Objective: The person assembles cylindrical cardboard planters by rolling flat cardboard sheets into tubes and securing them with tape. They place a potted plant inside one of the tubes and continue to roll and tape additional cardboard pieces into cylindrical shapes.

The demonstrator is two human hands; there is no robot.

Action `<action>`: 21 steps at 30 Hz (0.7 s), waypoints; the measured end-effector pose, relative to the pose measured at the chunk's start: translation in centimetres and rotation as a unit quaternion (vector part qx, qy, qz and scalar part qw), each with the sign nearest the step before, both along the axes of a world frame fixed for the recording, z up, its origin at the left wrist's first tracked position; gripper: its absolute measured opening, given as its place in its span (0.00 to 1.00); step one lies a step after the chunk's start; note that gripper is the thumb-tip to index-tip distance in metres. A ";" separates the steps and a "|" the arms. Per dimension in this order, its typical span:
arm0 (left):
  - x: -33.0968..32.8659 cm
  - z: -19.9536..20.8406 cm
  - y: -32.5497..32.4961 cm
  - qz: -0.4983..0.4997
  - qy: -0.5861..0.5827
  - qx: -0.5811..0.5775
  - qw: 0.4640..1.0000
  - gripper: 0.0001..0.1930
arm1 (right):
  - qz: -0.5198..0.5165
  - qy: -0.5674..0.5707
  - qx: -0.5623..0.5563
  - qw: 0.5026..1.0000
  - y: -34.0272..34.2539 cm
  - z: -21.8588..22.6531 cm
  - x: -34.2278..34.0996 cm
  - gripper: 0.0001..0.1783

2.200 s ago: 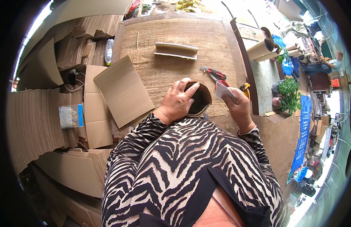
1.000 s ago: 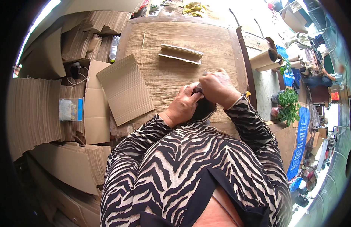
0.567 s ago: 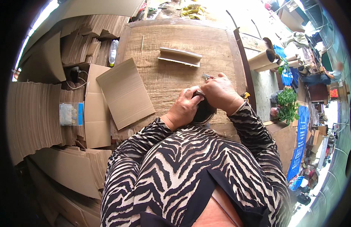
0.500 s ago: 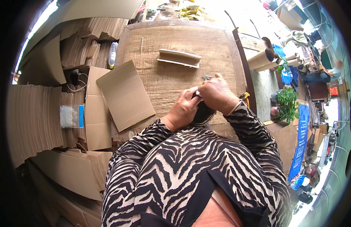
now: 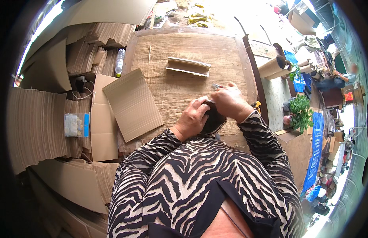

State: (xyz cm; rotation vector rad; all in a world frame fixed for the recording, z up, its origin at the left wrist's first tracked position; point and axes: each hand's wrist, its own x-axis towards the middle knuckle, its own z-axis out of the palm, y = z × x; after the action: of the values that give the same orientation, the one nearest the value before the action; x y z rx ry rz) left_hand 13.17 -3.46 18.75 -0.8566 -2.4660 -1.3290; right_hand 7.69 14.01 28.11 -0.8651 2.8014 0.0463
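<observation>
My right hand [image 5: 232, 102] is closed around a small tool with a grey metallic end [image 5: 217, 86] sticking out past the fingers; its exact kind is not clear. Close beside it, my left hand [image 5: 190, 118] has its fingers bent together, and a small white bit [image 5: 210, 100] shows between the two hands. What the left fingers pinch is mostly hidden. Under both hands is a dark rounded thing [image 5: 214, 120], near the front edge of the wooden table [image 5: 184, 43]. A folded strip of cardboard [image 5: 188, 66] lies farther off on the tabletop.
A flat cardboard sheet [image 5: 133, 105] lies at the table's left edge. Tall cardboard stacks [image 5: 37, 127] and a plastic bottle [image 5: 120, 62] stand to the left. On the right are cardboard tubes [image 5: 272, 66], a green leafy plant [image 5: 300, 112] and, farther back, another person [image 5: 335, 81].
Both hands have shifted slightly nearer to me and drawn a little apart, and more of the dark rounded thing shows between them. The view has tilted slightly.
</observation>
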 end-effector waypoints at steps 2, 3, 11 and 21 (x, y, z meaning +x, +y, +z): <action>-0.1 -0.1 -0.2 0.002 -0.008 0.023 1.000 0.15 | 0.001 0.037 -0.020 0.999 0.1 -0.7 0.3 0.05; -0.3 -0.2 -0.5 0.004 -0.018 0.039 0.999 0.15 | 0.002 0.051 -0.033 0.998 0.1 -1.2 0.3 0.05; -3.0 -0.4 0.2 0.017 -0.097 0.096 0.991 0.13 | -0.019 0.066 -0.093 0.993 1.1 -1.0 1.6 0.04; -3.4 -0.5 -0.1 0.057 -0.123 0.113 0.984 0.07 | -0.173 0.020 -0.270 0.947 4.1 -3.1 2.9 0.11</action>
State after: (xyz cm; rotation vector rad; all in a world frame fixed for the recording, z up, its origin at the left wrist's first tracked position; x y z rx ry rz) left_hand 9.80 -3.52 18.24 -0.5171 -2.4287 -1.7203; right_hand 10.59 18.11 25.04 -0.4447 2.9992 -0.7961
